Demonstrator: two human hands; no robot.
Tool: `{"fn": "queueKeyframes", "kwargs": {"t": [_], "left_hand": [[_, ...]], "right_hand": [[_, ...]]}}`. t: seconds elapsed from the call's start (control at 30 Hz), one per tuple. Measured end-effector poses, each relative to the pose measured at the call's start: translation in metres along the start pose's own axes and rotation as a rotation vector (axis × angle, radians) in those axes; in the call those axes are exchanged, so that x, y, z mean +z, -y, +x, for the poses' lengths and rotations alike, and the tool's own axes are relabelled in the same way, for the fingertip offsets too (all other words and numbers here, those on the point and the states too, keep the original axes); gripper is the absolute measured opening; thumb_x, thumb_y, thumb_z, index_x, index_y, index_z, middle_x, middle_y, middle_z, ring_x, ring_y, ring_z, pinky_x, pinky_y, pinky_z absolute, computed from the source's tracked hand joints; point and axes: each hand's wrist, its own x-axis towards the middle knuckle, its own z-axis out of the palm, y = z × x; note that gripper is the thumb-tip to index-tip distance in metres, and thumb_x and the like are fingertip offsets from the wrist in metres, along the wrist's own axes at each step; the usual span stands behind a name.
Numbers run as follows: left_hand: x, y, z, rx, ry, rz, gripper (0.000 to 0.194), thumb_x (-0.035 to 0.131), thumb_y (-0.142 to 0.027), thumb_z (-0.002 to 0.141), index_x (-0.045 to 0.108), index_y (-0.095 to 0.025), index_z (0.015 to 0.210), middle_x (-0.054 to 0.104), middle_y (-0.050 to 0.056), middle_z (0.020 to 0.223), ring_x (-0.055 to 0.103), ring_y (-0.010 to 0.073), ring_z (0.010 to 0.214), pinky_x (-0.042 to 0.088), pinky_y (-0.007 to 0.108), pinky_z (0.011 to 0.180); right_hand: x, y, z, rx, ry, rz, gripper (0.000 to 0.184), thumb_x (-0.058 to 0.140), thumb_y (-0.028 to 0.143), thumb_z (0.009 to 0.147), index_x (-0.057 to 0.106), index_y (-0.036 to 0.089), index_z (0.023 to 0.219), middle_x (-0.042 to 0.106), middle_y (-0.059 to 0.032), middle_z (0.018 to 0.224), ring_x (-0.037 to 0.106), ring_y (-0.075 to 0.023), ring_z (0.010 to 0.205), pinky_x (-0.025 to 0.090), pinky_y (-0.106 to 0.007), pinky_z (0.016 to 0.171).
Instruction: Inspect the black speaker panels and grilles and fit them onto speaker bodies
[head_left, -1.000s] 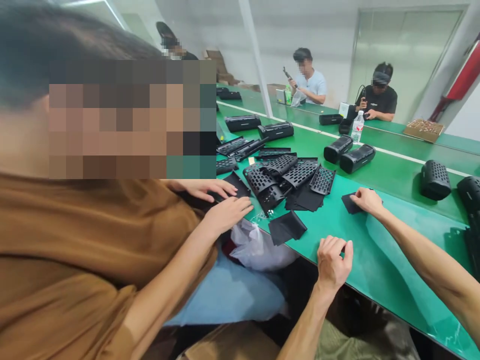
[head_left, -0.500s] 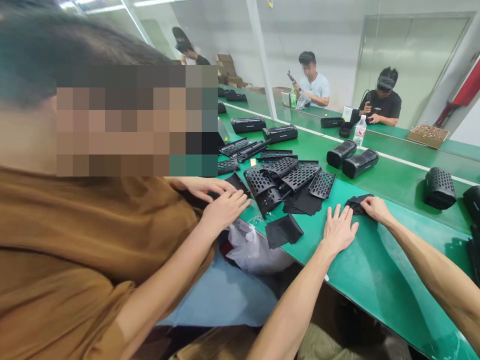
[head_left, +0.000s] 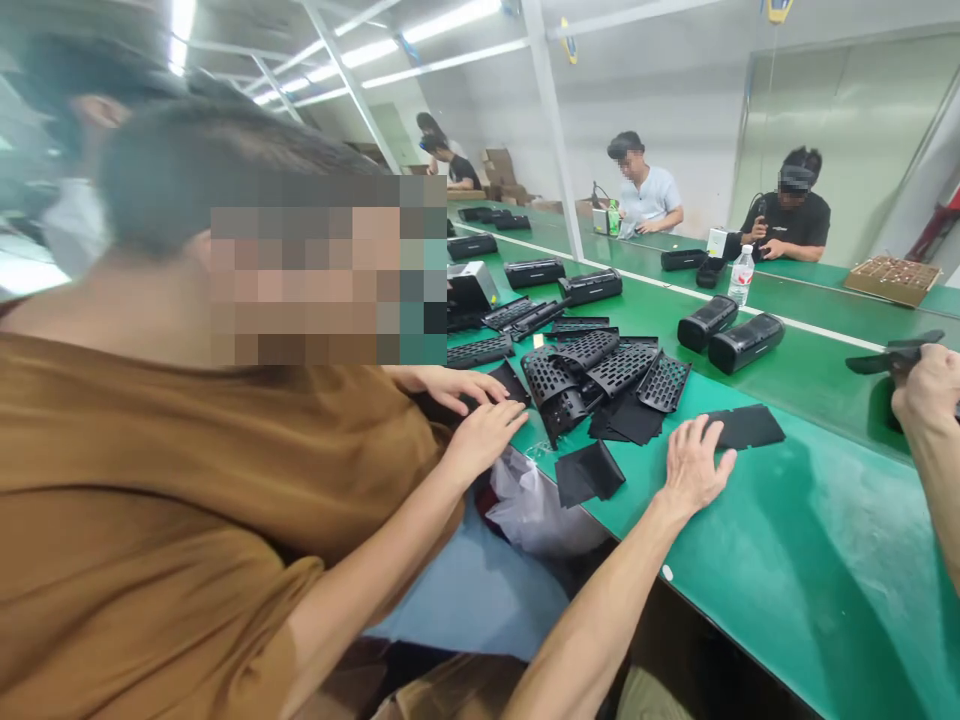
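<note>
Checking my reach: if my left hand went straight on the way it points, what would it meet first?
Probably the thin flat black sheet on the green bench, just past your left hand; depth is hard to judge here.

Surface (head_left: 787, 560) runs ahead of both grips. Left grip (head_left: 694, 465) rests on it, open; fabric sheet (head_left: 742, 428) lies just right of that grip, second sheet (head_left: 589, 472) to its left. Perforated grille shells (head_left: 600, 375) lie piled ahead-left of it. Speaker bodies (head_left: 731, 335) sit beyond the first sheet. Right grip (head_left: 930, 385), far right, holds thin flat piece (head_left: 892, 362) above the surface. Co-worker's hands (head_left: 484, 435) lie left of the pile, plastic bag (head_left: 536, 505) just below the surface edge, between those hands and the left grip.
</note>
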Motion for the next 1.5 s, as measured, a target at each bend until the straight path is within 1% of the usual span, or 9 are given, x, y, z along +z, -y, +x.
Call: {"fn": "queueKeyframes", "kwargs": {"t": [0.2, 0.37, 0.5, 0.7, 0.9, 1.07, 1.27, 1.4, 1.5], "left_hand": [[-0.05, 0.052, 0.063, -0.546, -0.037, 0.22, 0.038, 0.047, -0.04, 0.11, 0.06, -0.017, 0.137, 0.067, 0.02, 0.134, 0.074, 0.031, 0.112, 0.055, 0.041, 0.092], [-0.054, 0.08, 0.087, -0.52, 0.058, 0.281, 0.034, 0.043, -0.037, 0.111, 0.066, -0.018, 0.125, 0.071, 0.019, 0.127, 0.074, 0.031, 0.114, 0.052, 0.04, 0.095], [-0.046, 0.086, 0.093, -0.479, 0.09, 0.305, 0.047, 0.048, -0.054, 0.107, 0.066, -0.015, 0.128, 0.07, 0.022, 0.132, 0.072, 0.0342, 0.116, 0.051, 0.042, 0.096], [-0.052, 0.083, 0.106, -0.355, 0.119, 0.308, 0.031, 0.046, -0.033, 0.108, 0.072, -0.016, 0.109, 0.076, 0.018, 0.116, 0.073, 0.0291, 0.11, 0.052, 0.037, 0.094], [-0.057, 0.05, 0.058, 0.024, 0.166, 0.188, 0.029, 0.045, -0.033, 0.11, 0.07, -0.023, 0.099, 0.076, 0.007, 0.105, 0.071, 0.0203, 0.103, 0.051, 0.028, 0.091], [-0.026, 0.001, -0.008, 0.468, 0.347, -0.068, 0.031, 0.049, -0.037, 0.109, 0.071, -0.024, 0.091, 0.071, 0.004, 0.087, 0.067, 0.0177, 0.077, 0.049, 0.027, 0.07], [-0.05, -0.064, -0.029, 0.136, 0.254, -0.564, 0.041, 0.054, -0.056, 0.104, 0.075, -0.022, 0.097, 0.075, 0.009, 0.092, 0.069, 0.0204, 0.084, 0.053, 0.03, 0.075], [-0.058, -0.104, -0.035, -0.242, 0.688, -1.321, 0.073, 0.073, -0.078, 0.084, 0.073, -0.014, 0.12, 0.077, 0.012, 0.094, 0.071, 0.0199, 0.075, 0.055, 0.029, 0.065], [-0.048, -0.122, -0.038, -0.391, 0.694, -1.563, 0.073, 0.094, -0.066, 0.068, 0.076, -0.014, 0.116, 0.077, 0.01, 0.1, 0.073, 0.02, 0.084, 0.057, 0.03, 0.076]], "right_hand": [[-0.003, -0.028, -0.088, 0.259, 0.341, 0.313, 0.026, 0.084, 0.04, 0.074, 0.064, 0.023, 0.079, 0.067, 0.0001, 0.08, 0.063, -0.0173, 0.073, 0.056, -0.031, 0.063], [-0.026, -0.038, -0.146, 0.432, 0.585, 0.323, 0.047, 0.094, 0.062, 0.069, 0.073, 0.022, 0.082, 0.069, -0.0016, 0.081, 0.061, -0.0163, 0.072, 0.056, -0.029, 0.066], [-0.045, -0.044, -0.154, 0.457, 0.622, 0.312, 0.052, 0.095, 0.068, 0.067, 0.072, 0.023, 0.079, 0.064, 0.0002, 0.075, 0.056, -0.0156, 0.069, 0.054, -0.029, 0.066], [-0.069, -0.039, -0.151, 0.495, 0.59, 0.324, 0.056, 0.095, 0.071, 0.063, 0.071, 0.022, 0.076, 0.061, -0.0009, 0.075, 0.053, -0.0156, 0.069, 0.052, -0.028, 0.063], [-0.119, -0.011, -0.153, 0.546, 0.567, 0.41, 0.047, 0.096, 0.059, 0.069, 0.068, 0.021, 0.07, 0.053, 0.001, 0.07, 0.043, -0.0128, 0.06, 0.041, -0.024, 0.05], [-0.15, -0.009, -0.167, 0.61, 0.606, 0.388, 0.042, 0.088, 0.062, 0.076, 0.073, 0.024, 0.083, 0.067, -0.0041, 0.083, 0.06, -0.0208, 0.074, 0.056, -0.034, 0.068], [-0.159, -0.012, -0.187, 0.569, 0.676, 0.279, 0.043, 0.079, 0.067, 0.084, 0.073, 0.024, 0.085, 0.071, -0.0067, 0.087, 0.066, -0.0254, 0.082, 0.059, -0.038, 0.077], [-0.149, 0.003, -0.208, 0.143, 0.817, -0.025, 0.041, 0.063, 0.062, 0.1, 0.074, 0.026, 0.084, 0.071, -0.012, 0.127, 0.063, -0.0338, 0.125, 0.053, -0.045, 0.105], [-0.143, 0.01, -0.221, -0.074, 0.912, -0.178, 0.033, 0.062, 0.056, 0.102, 0.077, 0.03, 0.088, 0.06, -0.0103, 0.152, 0.048, -0.0374, 0.147, 0.044, -0.055, 0.118]]}}
